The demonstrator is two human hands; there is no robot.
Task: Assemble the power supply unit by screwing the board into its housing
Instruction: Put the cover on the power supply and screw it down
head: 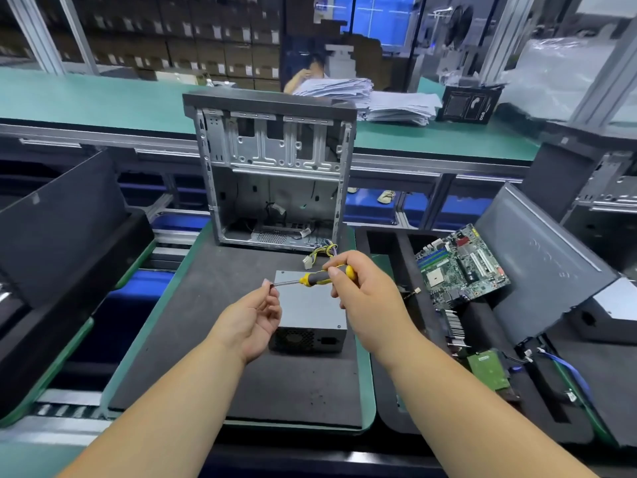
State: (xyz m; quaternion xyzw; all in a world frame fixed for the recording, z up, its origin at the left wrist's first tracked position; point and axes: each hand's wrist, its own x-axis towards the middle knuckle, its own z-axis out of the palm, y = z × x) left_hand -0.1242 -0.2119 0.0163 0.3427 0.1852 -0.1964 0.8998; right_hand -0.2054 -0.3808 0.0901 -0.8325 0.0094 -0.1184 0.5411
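Head view: right hand grips screwdriver handle, left hand fingers pinch its tip, both raised over power supply unit on near mat, open case beyond.

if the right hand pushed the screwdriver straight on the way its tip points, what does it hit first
Probably the left hand's fingertips: the screwdriver in the right hand points left, its tip already at them. Whether they pinch a screw is unclear.

No legible txt anywhere: white marks on the black printed carton, which sits right of the open grey metal computer case on the far bench, are too blurred to read.
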